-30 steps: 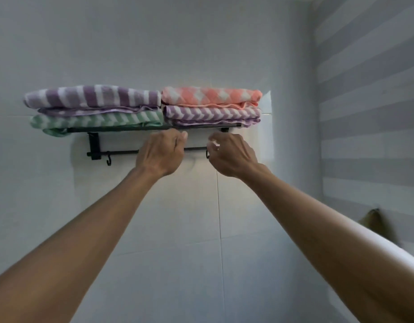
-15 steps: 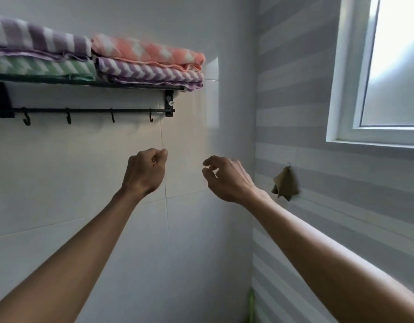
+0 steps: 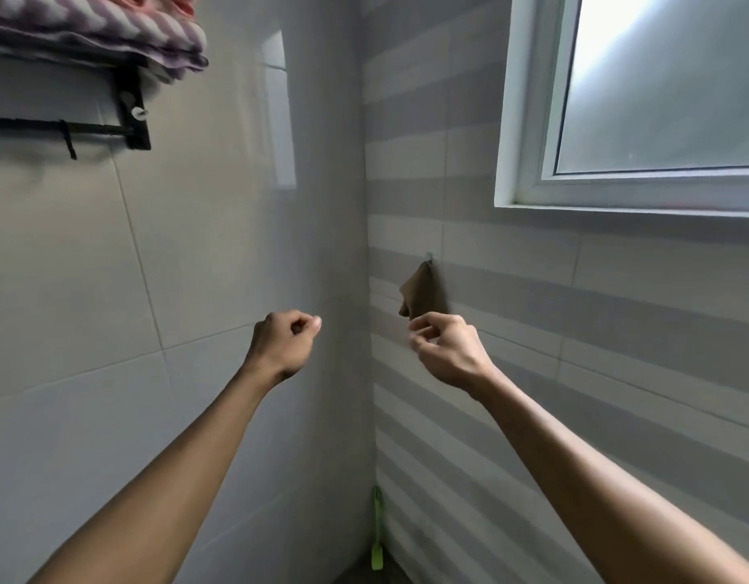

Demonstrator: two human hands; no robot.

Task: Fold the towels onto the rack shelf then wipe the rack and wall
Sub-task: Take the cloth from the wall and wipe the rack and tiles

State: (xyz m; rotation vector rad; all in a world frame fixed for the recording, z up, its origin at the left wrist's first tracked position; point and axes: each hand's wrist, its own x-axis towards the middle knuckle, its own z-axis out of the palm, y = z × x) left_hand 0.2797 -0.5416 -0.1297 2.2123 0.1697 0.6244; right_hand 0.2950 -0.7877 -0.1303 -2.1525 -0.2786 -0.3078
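Note:
At the top left corner, folded towels lie on the black rack (image 3: 132, 115): a purple striped towel (image 3: 111, 31) with a pink towel (image 3: 162, 0) on top. A small brown cloth (image 3: 423, 292) hangs from a hook on the striped right wall. My right hand (image 3: 448, 351) is just below that cloth, fingers loosely bent and holding nothing; whether the fingertips touch the cloth is unclear. My left hand (image 3: 284, 343) is curled into an empty fist in front of the white tiled wall, well below the rack.
A frosted window (image 3: 659, 99) with a white frame fills the upper right. A green brush (image 3: 377, 537) stands in the corner near the floor. The rack's lower bar carries a black hook (image 3: 69, 137).
The view has swung right and down, so the rack slid to the top left corner. Both hands came down from the rack, and my right hand moved up to the brown cloth.

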